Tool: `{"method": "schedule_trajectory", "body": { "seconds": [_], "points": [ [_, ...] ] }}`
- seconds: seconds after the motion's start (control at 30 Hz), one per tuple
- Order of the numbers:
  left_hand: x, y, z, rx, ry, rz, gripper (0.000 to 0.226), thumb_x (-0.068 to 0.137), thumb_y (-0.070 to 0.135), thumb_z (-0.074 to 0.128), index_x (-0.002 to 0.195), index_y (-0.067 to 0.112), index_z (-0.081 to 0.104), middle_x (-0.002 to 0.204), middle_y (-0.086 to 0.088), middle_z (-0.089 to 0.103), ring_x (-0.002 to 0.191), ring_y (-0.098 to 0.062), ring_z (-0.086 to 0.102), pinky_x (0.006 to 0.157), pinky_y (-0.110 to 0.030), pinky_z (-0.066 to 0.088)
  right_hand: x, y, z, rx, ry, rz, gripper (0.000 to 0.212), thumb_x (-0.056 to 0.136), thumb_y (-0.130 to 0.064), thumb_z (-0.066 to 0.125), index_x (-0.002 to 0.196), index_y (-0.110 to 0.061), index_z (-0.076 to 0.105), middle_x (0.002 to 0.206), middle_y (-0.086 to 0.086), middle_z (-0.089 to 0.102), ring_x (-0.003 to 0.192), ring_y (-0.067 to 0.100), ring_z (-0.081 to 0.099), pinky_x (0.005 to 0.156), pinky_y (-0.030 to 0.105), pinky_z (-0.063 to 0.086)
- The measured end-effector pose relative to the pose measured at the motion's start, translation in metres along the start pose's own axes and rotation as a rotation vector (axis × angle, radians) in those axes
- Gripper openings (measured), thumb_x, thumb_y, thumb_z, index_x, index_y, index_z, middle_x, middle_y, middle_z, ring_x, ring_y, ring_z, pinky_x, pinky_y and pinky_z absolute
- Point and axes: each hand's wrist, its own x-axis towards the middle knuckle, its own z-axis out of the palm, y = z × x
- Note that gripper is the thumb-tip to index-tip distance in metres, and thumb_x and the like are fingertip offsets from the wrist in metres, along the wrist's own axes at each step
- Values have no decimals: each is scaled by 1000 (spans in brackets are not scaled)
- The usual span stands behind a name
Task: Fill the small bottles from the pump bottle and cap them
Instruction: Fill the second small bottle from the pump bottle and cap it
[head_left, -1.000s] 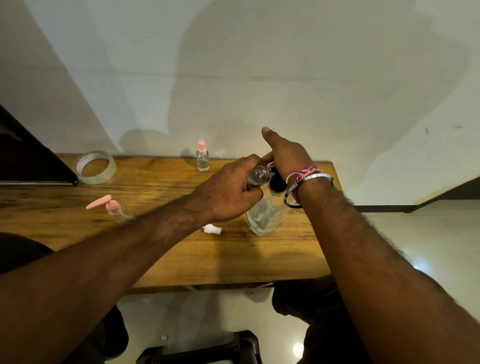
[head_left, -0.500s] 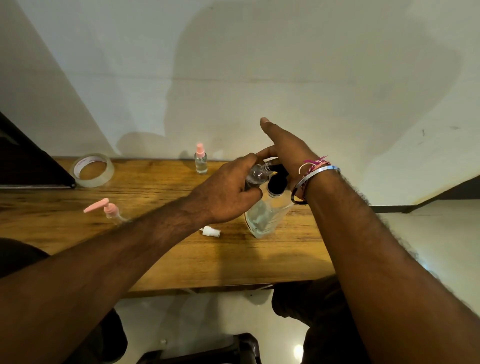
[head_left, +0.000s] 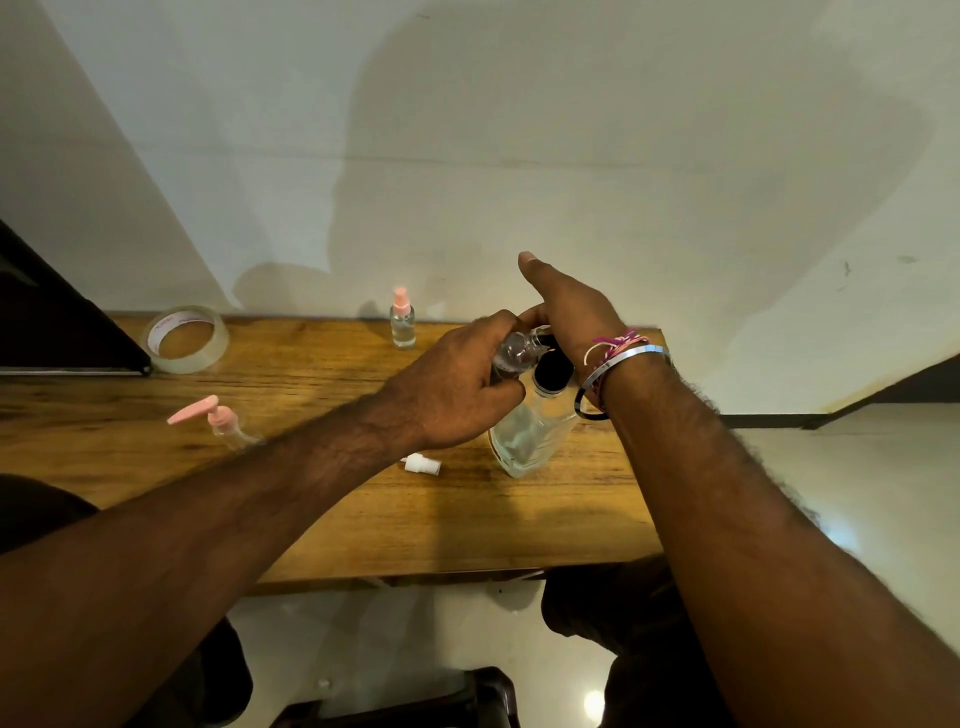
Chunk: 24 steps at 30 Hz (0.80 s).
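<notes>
**Filling a small bottle at the pump bottle spout**

Holding the small bottle (head_left: 511, 353) steady under the spout is the core of this step. The landmark is the pump bottle (head_left: 530, 436), a large clear container that stands on the wooden table (head_left: 322, 519) near its right end, leaning slightly in this wide-angle view.

Left hand (head_left: 457, 389): fingers curled around the small bottle, gripping it tilted just above and left of the pump bottle's black head (head_left: 553, 369), mouth toward the spout.

Right hand (head_left: 566, 317): it rests on the black head from above, thumb extended upward. Whether its fingers curl around the head is hidden from view.

Recommended procedure, judged from this position:
- Keep the small bottle's mouth touching or directly below the spout; the exact alignment cannot be confirmed here.
- Press the head in slow, full strokes so the liquid does not overshoot the narrow neck.
- Hold the pump bottle's base flat against the table while pressing.

A white cap (head_left: 422, 464) lies just left of the pump bottle's base, probably for this small bottle. Farther left lies a pink-pump bottle (head_left: 223, 421) on its side. Behind and left, near the wall, a pink-capped bottle (head_left: 402, 325) stands upright and appears finished. A tape roll (head_left: 185, 339) lies far left.
</notes>
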Motion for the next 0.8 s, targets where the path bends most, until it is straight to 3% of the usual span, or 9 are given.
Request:
{"method": "schedule_trajectory", "body": {
  "seconds": [0.2, 0.33, 0.47, 0.57, 0.67, 0.8],
  "points": [
    [0, -1, 2, 18, -1, -8, 31, 90, 13, 67, 120, 18, 58, 104, 6, 67, 90, -6, 64, 74, -34, 57, 1, 2, 1, -111, 27, -32, 65, 91, -69, 46, 88, -12, 76, 90, 5, 75, 89, 25, 70, 96, 44, 51],
    [0, -2, 3, -4, -7, -35, 33, 91, 13, 68, 121, 19, 59, 103, 8, 68, 88, -4, 65, 72, -32, 57, 1, 0, 2, -314, -9, -112, 67, 101, -63, 30, 124, -12, 68, 116, 18, 68, 107, 34, 63, 101, 40, 46],
    [-1, -2, 4, 1, -10, -41, 34, 91, 12, 68, 122, 20, 58, 104, 12, 67, 86, 2, 64, 67, -20, 48, 3, 0, 3, -354, -3, -23, 83, 98, -70, 25, 133, -4, 61, 135, 20, 61, 117, 36, 57, 90, 30, 41],
    [-2, -1, 3, -13, -9, -44, 36, 91, 14, 68, 125, 21, 58, 106, 11, 69, 88, 0, 66, 69, -22, 51, 4, 1, 3, -292, -11, -54, 77, 96, -70, 32, 123, -7, 68, 123, 17, 68, 114, 37, 62, 101, 41, 47],
    [-2, 3, 1, -38, 6, -25, 32, 91, 11, 68, 118, 26, 57, 99, 11, 69, 85, -4, 66, 68, -25, 52, 0, -4, -1, -40, -18, 26, 60, 91, -67, 51, 109, -14, 71, 104, 5, 73, 91, 25, 69, 91, 41, 53],
    [-1, 6, -1, -48, 6, -16, 32, 89, 12, 66, 114, 29, 56, 96, 11, 69, 82, -6, 66, 67, -32, 55, 0, -9, -6, 45, -85, 75, 43, 93, -65, 51, 107, -26, 61, 105, 4, 71, 87, 24, 69, 82, 40, 54]
  ]
}}
